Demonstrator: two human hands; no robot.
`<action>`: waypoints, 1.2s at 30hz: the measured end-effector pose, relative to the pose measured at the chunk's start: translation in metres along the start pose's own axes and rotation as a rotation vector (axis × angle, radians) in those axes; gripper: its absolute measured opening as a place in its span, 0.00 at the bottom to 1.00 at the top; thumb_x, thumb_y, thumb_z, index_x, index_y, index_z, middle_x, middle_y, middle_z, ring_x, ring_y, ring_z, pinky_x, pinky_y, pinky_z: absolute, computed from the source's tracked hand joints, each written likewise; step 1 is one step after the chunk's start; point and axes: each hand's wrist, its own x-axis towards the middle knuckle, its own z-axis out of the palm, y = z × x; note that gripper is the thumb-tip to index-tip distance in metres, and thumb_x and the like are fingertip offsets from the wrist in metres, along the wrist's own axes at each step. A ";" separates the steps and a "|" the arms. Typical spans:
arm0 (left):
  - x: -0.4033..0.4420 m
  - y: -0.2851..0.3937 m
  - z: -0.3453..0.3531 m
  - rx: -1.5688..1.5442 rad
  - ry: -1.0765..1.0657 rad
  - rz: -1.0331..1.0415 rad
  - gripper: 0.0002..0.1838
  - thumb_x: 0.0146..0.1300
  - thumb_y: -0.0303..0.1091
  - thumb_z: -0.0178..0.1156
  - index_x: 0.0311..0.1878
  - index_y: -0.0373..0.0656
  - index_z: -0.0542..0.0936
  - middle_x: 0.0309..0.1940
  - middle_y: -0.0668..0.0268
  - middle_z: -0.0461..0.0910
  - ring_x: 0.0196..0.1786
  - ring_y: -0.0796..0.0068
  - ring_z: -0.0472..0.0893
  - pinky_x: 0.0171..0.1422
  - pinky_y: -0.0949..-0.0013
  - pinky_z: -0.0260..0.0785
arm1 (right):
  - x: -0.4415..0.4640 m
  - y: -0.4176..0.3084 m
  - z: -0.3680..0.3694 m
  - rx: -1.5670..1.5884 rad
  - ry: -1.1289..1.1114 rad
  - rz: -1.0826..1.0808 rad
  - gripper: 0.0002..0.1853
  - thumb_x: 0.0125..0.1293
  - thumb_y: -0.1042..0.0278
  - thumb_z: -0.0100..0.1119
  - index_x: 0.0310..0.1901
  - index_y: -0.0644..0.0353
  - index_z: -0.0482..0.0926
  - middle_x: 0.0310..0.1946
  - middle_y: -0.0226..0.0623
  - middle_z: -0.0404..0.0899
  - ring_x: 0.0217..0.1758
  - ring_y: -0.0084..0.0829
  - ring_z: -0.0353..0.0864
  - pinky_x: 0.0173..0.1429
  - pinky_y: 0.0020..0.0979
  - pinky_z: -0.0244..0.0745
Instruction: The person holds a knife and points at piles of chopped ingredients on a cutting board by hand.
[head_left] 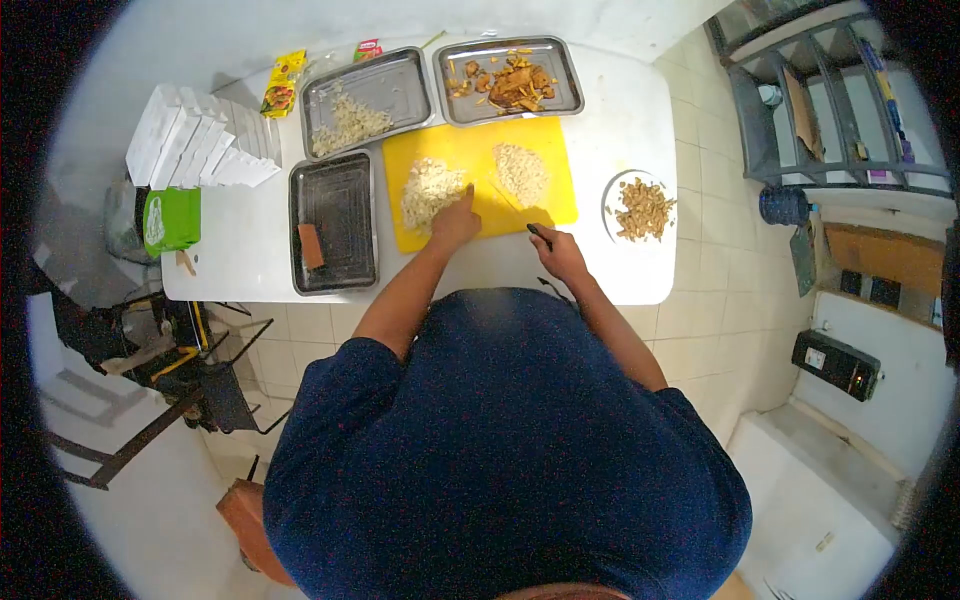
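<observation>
My right hand [563,256] is closed around the black handle of a knife [538,235]. Its thin blade points up and left over the yellow cutting board [480,147], beside a flattened pile of finely chopped pale food [520,175]. At the right edge of a larger, coarser pale chopped heap [428,192] is my left hand [457,224], its index finger stretched out. The other fingers of that hand are partly hidden, and I see nothing held in it. Both piles lie on the board.
Behind the board stand a metal tray [416,118] with pale shreds and another tray [574,98] with browned pieces. A dark tray [334,283] holds a reddish-brown block [311,246]. Right is a plate [609,222] of brown pieces; left are white boxes [165,135] and a green box [173,220].
</observation>
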 end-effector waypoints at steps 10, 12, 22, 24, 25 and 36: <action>-0.018 0.021 -0.006 0.066 -0.093 0.048 0.41 0.57 0.38 0.51 0.76 0.50 0.52 0.37 0.48 0.82 0.40 0.49 0.83 0.45 0.49 0.75 | -0.003 -0.004 -0.009 -0.087 -0.039 -0.014 0.19 0.67 0.59 0.56 0.54 0.61 0.79 0.39 0.56 0.82 0.41 0.52 0.83 0.48 0.42 0.77; -0.015 0.021 -0.006 0.100 -0.120 0.052 0.41 0.57 0.37 0.51 0.76 0.51 0.53 0.36 0.49 0.82 0.39 0.50 0.83 0.44 0.49 0.75 | -0.005 -0.005 -0.006 -0.104 -0.030 -0.013 0.19 0.67 0.59 0.56 0.54 0.60 0.80 0.39 0.56 0.82 0.41 0.52 0.83 0.47 0.43 0.77; -0.012 0.020 -0.007 0.152 -0.138 0.062 0.40 0.57 0.37 0.53 0.75 0.52 0.55 0.37 0.52 0.83 0.39 0.55 0.84 0.44 0.52 0.75 | 0.000 -0.021 -0.008 -0.205 -0.077 0.042 0.19 0.66 0.59 0.57 0.53 0.61 0.80 0.35 0.54 0.83 0.38 0.53 0.82 0.46 0.45 0.77; -0.013 0.022 -0.009 0.144 -0.146 0.050 0.41 0.57 0.36 0.54 0.76 0.52 0.54 0.38 0.52 0.83 0.40 0.55 0.84 0.45 0.52 0.75 | 0.000 -0.020 -0.006 -0.148 -0.079 0.014 0.18 0.66 0.59 0.57 0.52 0.61 0.80 0.36 0.54 0.83 0.39 0.53 0.83 0.46 0.45 0.77; -0.012 0.022 -0.009 0.141 -0.149 0.045 0.41 0.57 0.36 0.54 0.76 0.52 0.54 0.38 0.52 0.83 0.40 0.55 0.84 0.45 0.52 0.75 | 0.001 -0.017 -0.004 -0.119 -0.078 0.001 0.18 0.66 0.59 0.57 0.52 0.61 0.80 0.36 0.54 0.83 0.39 0.53 0.83 0.46 0.45 0.77; -0.027 0.022 -0.009 0.156 -0.187 0.020 0.41 0.59 0.37 0.51 0.77 0.56 0.49 0.37 0.52 0.83 0.40 0.53 0.84 0.46 0.50 0.75 | -0.002 -0.018 -0.011 -0.151 -0.059 0.056 0.18 0.66 0.58 0.53 0.52 0.59 0.80 0.39 0.54 0.82 0.42 0.53 0.82 0.48 0.48 0.77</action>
